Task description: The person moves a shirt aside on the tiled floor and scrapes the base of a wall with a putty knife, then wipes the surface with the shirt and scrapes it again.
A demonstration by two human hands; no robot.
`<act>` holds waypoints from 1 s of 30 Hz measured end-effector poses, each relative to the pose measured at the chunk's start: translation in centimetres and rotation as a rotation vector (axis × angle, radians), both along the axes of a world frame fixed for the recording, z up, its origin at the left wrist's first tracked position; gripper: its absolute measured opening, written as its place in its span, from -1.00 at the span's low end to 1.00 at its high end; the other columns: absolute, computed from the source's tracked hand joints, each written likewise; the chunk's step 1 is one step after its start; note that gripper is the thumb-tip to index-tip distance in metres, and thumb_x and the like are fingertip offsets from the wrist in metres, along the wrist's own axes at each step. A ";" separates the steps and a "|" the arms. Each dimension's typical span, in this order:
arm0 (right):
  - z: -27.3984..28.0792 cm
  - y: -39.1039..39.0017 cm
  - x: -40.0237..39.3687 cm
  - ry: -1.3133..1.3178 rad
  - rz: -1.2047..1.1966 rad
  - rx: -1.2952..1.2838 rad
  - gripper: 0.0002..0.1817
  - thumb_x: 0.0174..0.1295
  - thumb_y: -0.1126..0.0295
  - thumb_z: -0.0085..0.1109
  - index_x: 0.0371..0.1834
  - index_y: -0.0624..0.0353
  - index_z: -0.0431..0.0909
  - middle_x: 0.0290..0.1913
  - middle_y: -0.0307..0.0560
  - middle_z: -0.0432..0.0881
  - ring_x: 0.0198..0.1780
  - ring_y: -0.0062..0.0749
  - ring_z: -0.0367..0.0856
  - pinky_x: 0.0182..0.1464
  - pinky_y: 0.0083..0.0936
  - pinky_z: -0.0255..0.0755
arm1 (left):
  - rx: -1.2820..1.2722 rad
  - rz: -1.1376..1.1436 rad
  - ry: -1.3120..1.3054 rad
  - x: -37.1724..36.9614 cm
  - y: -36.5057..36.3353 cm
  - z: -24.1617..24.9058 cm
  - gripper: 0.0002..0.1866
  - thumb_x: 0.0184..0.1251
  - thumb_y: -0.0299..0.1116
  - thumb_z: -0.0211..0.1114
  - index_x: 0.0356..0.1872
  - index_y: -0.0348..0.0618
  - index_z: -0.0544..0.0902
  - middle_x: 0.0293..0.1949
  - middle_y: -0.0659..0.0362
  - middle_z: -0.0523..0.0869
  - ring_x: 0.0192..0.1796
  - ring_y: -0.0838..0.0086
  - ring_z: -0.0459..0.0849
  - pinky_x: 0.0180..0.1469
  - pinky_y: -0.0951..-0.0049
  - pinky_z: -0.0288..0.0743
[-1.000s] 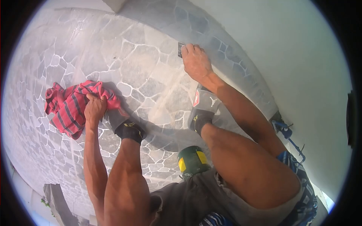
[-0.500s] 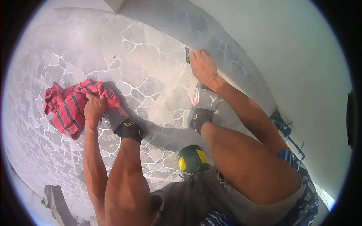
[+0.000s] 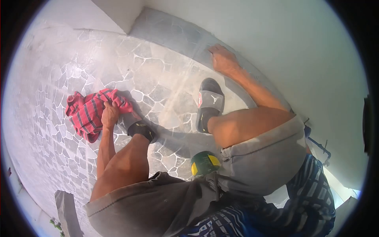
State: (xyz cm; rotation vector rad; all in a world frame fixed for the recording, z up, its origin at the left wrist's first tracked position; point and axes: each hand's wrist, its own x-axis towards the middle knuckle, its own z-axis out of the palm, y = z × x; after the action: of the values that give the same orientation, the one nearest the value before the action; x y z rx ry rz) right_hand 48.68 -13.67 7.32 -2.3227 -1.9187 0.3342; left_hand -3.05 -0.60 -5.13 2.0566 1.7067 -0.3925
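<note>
red cloth (image 3: 87, 114) in l. hand (image 3: 110, 114), tub (image 3: 204, 163) contents unclear.

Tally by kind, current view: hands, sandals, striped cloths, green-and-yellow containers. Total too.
Hands: 2 (left hand, right hand)
Sandals: 2 (left sandal, partly hidden; right sandal)
Striped cloths: 1 (red striped cloth)
Green-and-yellow containers: 1 (green-and-yellow container, partly hidden)
Total: 6

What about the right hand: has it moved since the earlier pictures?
Yes: the right hand has moved closer to the wall, from the edge of the shaded strip to over the strip itself.
</note>
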 end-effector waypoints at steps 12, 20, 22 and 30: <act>40.4 -11.3 1.1 -0.265 -0.091 0.183 -0.81 0.34 0.51 0.00 -0.09 0.29 0.59 -0.11 0.19 0.68 -0.08 0.04 0.65 0.01 -0.23 0.51 | -0.172 0.258 -0.556 3.6 2.5 27.4 -0.53 0.47 0.00 0.05 -0.08 -0.29 0.62 -0.41 0.04 0.69 -0.34 0.41 0.70 -0.23 0.38 0.54; 37.5 -18.9 2.8 0.007 0.045 0.363 -0.78 0.33 0.49 0.14 0.01 0.26 0.53 -0.14 0.07 0.68 -0.09 -0.05 0.66 0.00 -0.30 0.51 | -0.118 0.019 -0.823 13.5 4.2 42.3 -0.36 0.42 0.13 0.19 0.12 -0.36 0.52 -0.14 0.07 0.69 -0.10 0.43 0.72 -0.01 0.44 0.54; 33.1 -20.7 3.6 -0.036 0.177 0.500 -0.77 0.22 0.60 0.09 -0.05 0.26 0.53 -0.20 0.05 0.63 -0.13 -0.07 0.60 -0.04 -0.30 0.47 | -0.220 -0.130 -0.765 15.0 3.1 42.8 -0.30 0.38 0.18 0.21 0.22 -0.31 0.48 -0.02 0.02 0.68 0.05 0.37 0.70 0.13 0.30 0.50; 32.7 -25.9 5.3 0.153 0.083 0.217 -0.76 0.08 0.63 0.09 -0.16 0.27 0.57 -0.23 0.07 0.60 -0.16 0.03 0.57 -0.09 -0.23 0.44 | -0.181 -0.318 -0.290 14.2 4.3 31.5 -0.51 0.36 -0.12 0.28 0.24 -0.10 0.51 0.10 0.08 0.63 0.08 0.36 0.64 0.15 0.32 0.50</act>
State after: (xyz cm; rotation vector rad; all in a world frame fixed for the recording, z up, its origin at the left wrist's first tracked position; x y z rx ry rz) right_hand 54.02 -39.55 40.04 -2.0252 -1.8790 0.2858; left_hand 11.11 3.74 26.38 2.1303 1.1387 -0.3135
